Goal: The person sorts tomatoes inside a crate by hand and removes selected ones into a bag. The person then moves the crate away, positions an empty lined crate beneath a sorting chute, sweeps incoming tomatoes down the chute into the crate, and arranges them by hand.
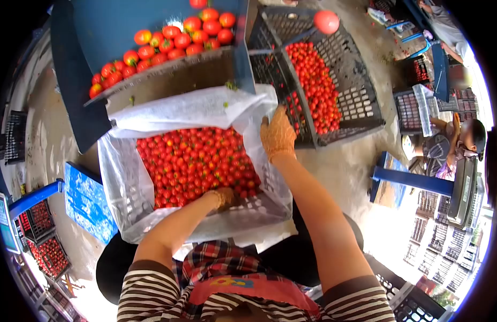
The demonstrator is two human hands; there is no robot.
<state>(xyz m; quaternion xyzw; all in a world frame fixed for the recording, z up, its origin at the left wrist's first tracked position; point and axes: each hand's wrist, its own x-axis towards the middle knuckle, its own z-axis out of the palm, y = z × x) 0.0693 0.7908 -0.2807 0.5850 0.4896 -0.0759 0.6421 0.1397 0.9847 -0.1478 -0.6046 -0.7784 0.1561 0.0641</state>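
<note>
A crate lined with white plastic (176, 112) stands before me, with many small red tomatoes (195, 161) in it. My left hand (225, 198), in a tan glove, reaches into the tomatoes near the crate's near side; its fingers are hidden. My right hand (279, 134), gloved too, lies at the crate's right rim on the plastic; whether it pinches the liner is too unclear to tell. Beyond the crate, larger red tomatoes (179, 40) rest along the lip of a blue tray (114, 27).
Black crates (361, 70) holding small tomatoes stand at the upper right, with one larger pale red tomato (326, 22) over the far edge. A blue-topped stool (87, 201) is at left. At the far right another person (447, 145) sits near stacked crates.
</note>
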